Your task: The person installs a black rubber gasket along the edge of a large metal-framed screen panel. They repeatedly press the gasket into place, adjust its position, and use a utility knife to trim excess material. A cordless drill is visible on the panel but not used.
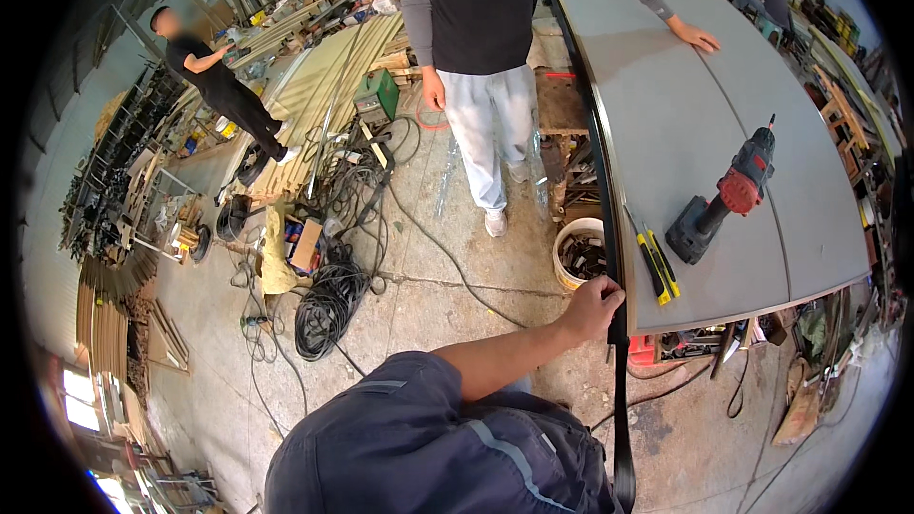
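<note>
A long grey panel [685, 67] lies raised at the right, with a narrow edge along its left side. A black flexible strip [624, 428] runs down that edge and hangs past the near corner. My left hand [595, 308] reaches across to the near corner, its fingers closed in a pinch on the black strip; the fingertips partly hide the contact. On the panel near the hand lie a yellow-and-black utility knife [659, 266] and a slim pointed tool [634, 221]. Beyond them stands a red-and-black cordless drill [733, 192], bit upward. My right hand is out of sight.
A co-worker [481, 57] stands at the panel's left side, one hand [695, 35] flat on it. Below the edge sits a white bucket [579, 252] of scraps. Coiled black hoses [330, 309] and a green box-shaped machine [376, 95] lie left. Another person [214, 76] stands farther back.
</note>
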Tool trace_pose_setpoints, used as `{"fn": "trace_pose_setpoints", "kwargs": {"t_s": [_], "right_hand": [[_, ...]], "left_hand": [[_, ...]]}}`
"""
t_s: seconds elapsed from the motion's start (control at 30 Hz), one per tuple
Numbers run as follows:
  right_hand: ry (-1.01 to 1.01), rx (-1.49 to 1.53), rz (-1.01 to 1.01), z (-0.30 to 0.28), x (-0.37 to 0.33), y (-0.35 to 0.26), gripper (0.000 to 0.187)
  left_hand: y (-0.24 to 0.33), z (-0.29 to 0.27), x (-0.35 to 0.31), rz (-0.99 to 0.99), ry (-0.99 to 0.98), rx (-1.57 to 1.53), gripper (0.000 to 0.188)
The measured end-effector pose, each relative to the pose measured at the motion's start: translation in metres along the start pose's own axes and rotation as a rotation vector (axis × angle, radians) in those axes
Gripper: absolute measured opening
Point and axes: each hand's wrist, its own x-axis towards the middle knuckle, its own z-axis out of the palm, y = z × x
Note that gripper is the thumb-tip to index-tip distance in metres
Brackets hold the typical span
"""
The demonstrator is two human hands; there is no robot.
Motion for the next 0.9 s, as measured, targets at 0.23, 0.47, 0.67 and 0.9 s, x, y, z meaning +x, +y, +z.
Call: {"fn": "trace_pose_setpoints", "kwargs": {"t_s": [0.23, 0.47, 0.67, 0.9], "right_hand": [[0.071, -0.113, 0.09, 0.046, -0.049, 0.094, 0.02], [0.032, -0.062, 0.027, 0.034, -0.065, 0.08, 0.007], [-0.187, -0.05, 0.127, 0.038, -0.062, 0.058, 0.022], [0.411, 0.299, -0.366, -0.021, 0.079, -0.102, 0.035]], "left_hand": [[-0.031, 0.012, -0.04, -0.129, -0.114, -0.144, 0.042], [0.008, 0.017, -0.061, -0.389, -0.219, -0.206, 0.014], [0.001, 0.016, -0.057, -0.453, -0.265, -0.387, 0.009], [0.006, 0.016, -0.057, -0.488, -0.222, -0.348, 0.005]]}}
